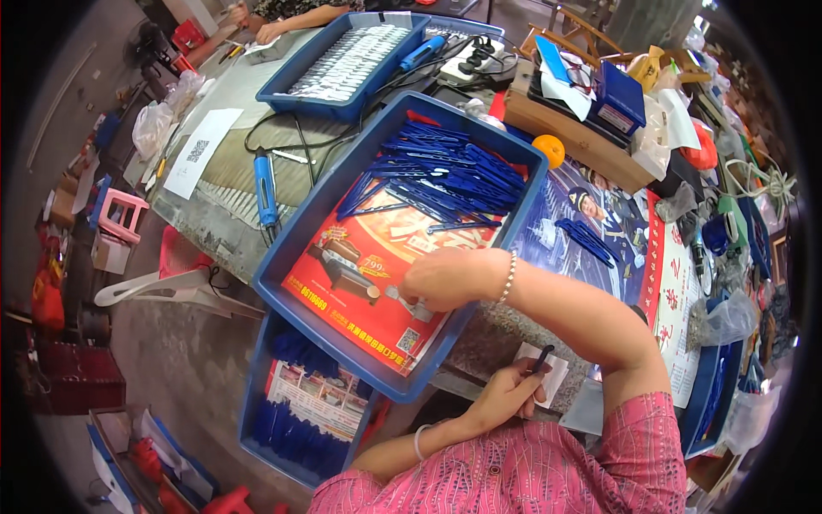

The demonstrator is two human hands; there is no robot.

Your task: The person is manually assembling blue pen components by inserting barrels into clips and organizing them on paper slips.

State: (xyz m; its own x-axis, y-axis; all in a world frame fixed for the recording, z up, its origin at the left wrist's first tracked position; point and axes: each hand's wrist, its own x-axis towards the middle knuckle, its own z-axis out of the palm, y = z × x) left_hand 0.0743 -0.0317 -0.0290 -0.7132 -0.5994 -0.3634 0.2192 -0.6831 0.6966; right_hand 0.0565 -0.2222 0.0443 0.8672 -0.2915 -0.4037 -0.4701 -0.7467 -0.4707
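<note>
My right hand (445, 279), with a beaded bracelet at the wrist, reaches across a blue tray (282, 253) lined with a red printed sheet (330, 287). Its fingers are curled together low over the sheet; what they hold, if anything, is hidden. A heap of slim, dark blue strips (445, 176) fills the tray's far half. Beside the table's near edge, my left hand (507, 392) grips one slim dark blue strip (543, 357), which points up from its fingers. A white piece of paper (555, 383) lies just behind that hand.
Another tray of pale strips (351, 62) stands farther back. Blue electric screwdrivers (265, 187) and cables lie around it. An orange (549, 151) sits by the tray's right corner. Below hangs a lower blue tray (257, 407). A co-worker's hand (272, 31) is at the far left.
</note>
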